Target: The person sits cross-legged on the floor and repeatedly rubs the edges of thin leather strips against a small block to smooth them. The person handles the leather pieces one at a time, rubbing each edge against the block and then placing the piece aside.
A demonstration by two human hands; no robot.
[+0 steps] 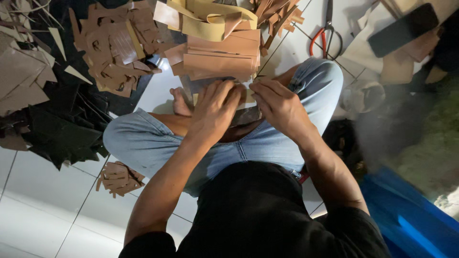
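Observation:
I sit cross-legged on a white tiled floor in blue jeans. My left hand (pixel 216 106) and my right hand (pixel 277 105) meet over my crossed legs, both pressing on a flat, shiny sheet (pixel 246 114) that lies under them. Most of that sheet is hidden by my fingers. Just beyond my hands sits a stack of tan leather-like pieces (pixel 222 59), with yellowish strips (pixel 210 19) piled on top.
A heap of brown cut scraps (pixel 117 45) lies at the upper left, dark and grey offcuts (pixel 43 114) at the left. Red-handled scissors (pixel 326 33) rest on the tiles. A small brown scrap pile (pixel 118 179) lies by my knee; something blue (pixel 411 220) is at the lower right.

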